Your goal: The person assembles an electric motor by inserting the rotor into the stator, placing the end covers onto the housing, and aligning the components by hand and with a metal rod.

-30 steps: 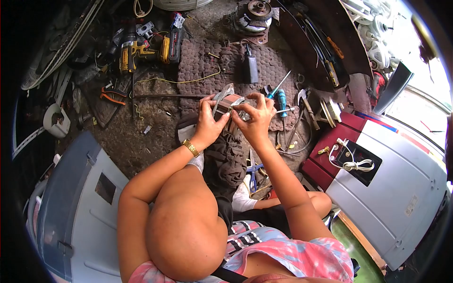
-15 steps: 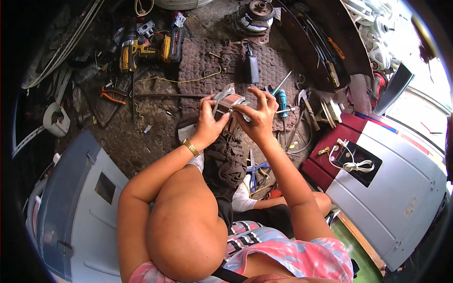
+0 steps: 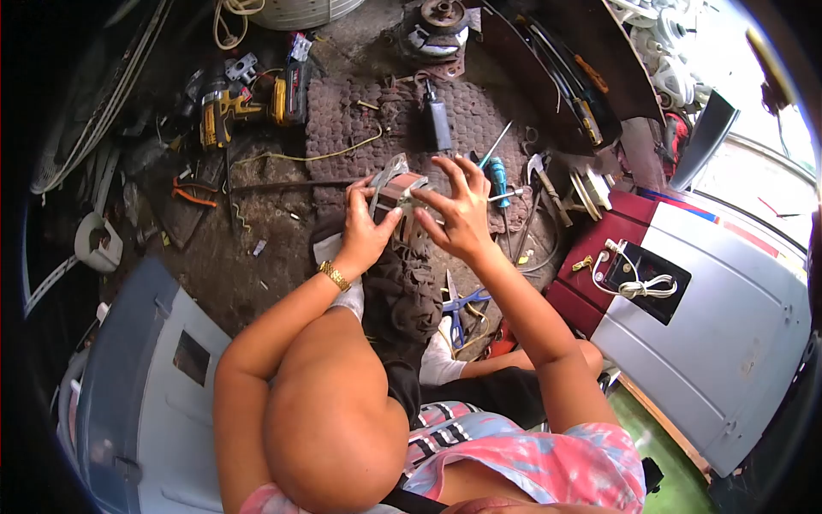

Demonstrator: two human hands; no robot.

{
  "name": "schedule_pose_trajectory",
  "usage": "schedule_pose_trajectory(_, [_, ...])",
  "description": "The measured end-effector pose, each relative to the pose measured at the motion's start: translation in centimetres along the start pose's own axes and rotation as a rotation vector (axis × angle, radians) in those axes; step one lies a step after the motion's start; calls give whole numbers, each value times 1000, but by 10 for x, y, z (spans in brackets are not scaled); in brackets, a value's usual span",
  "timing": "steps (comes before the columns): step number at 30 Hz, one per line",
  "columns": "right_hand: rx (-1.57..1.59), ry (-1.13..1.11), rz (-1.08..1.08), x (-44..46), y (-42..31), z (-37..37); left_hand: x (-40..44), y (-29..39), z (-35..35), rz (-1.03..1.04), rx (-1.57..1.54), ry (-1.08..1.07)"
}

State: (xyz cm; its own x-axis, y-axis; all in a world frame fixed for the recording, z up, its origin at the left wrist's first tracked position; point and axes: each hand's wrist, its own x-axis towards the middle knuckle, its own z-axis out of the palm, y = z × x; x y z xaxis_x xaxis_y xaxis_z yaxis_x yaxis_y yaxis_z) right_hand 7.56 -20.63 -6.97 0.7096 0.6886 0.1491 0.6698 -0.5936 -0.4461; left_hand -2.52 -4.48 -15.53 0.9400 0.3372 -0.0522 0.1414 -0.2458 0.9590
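My left hand (image 3: 363, 238), with a gold watch on its wrist, grips a small electric motor (image 3: 399, 189). The motor has a reddish-brown block in the middle and grey metal ends. My right hand (image 3: 465, 212) is at its right end with thumb and fingers spread. The index fingertip is at the metal end; whether it presses on it I cannot tell. Below the motor lies a bundle of dark cloth (image 3: 402, 295). A teal-handled screwdriver (image 3: 499, 178) lies just right of my right hand, and a black bottle-like object (image 3: 437, 124) stands beyond.
A woven mat (image 3: 342, 128) covers the floor ahead. A yellow drill (image 3: 224, 114), a battery pack (image 3: 291, 94) and orange-handled pliers (image 3: 195, 195) lie left. Blue-handled scissors (image 3: 458, 307) are near my foot. Washing-machine-like cabinets (image 3: 711, 360) flank me; a tool-filled metal tray (image 3: 556, 77) is upper right.
The thumb and fingers of my right hand have spread apart at the motor's end. My left hand keeps its hold on the motor. The whole view has shifted slightly.
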Motion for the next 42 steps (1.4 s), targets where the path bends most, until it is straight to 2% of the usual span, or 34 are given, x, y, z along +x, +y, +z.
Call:
schedule_pose_trajectory(1, [58,28,-30,1,-3,-5,3,0,0,-8,-36,5])
schedule_pose_trajectory(3, [-38,-61,-9,-1,-11,-3,0,1,1,-43,-113,-9])
schedule_pose_trajectory(5, [44,14,6,-5,-8,1,4,4,-1,-56,-80,-23])
schedule_pose_trajectory(7, [-18,-31,-5,-5,-10,1,2,8,-1,-113,-95,-29])
schedule_pose_trajectory(8, [-35,-58,42,-7,-3,2,2,8,-1,-61,-115,-23])
schedule_pose_trajectory(9, [18,24,64,-9,11,5,2,9,-1,-85,-120,-37])
schedule_pose_trajectory(11, [82,92,296,-30,60,24,1,6,-1,-129,-130,-51])
schedule_pose_trajectory(13, [-140,-87,368,-53,88,24,2,0,0,-52,-78,-36])
schedule_pose_trajectory(15, [-336,-157,258,-77,102,32,0,4,-1,-20,-25,-37])
schedule_pose_trajectory(18, [-627,-259,36,-93,112,29,-1,12,1,-150,45,-72])
schedule_pose_trajectory(21, [-446,-392,11,-92,126,21,1,23,4,-197,98,-80])
schedule_pose_trajectory(22, [-354,-283,-49,-91,128,15,2,29,7,-205,108,-66])
schedule_pose_trajectory(23, [-277,-291,41,-97,126,7,4,35,9,-260,87,-73])
schedule_pose_trajectory(25, [-55,17,78,-94,107,-11,4,33,18,-201,78,-53])
schedule_pose_trajectory(26, [22,146,127,-93,92,-20,3,34,22,-185,90,-34])
schedule_pose_trajectory(27, [170,215,263,-93,77,-23,2,38,24,-169,105,-21])
schedule_pose_trajectory(29, [418,297,370,-85,40,-31,1,40,29,-147,145,-14])
schedule_pose_trajectory(31, [467,202,425,-84,27,-23,4,36,31,-135,192,-5])
schedule_pose_trajectory(34, [519,252,304,-82,14,-5,9,44,26,-225,242,-79])
schedule_pose_trajectory(37, [327,289,178,-77,8,-3,5,49,27,-206,315,-80])
schedule_pose_trajectory(42, [247,301,185,-84,0,-8,6,47,27,-210,342,-59])
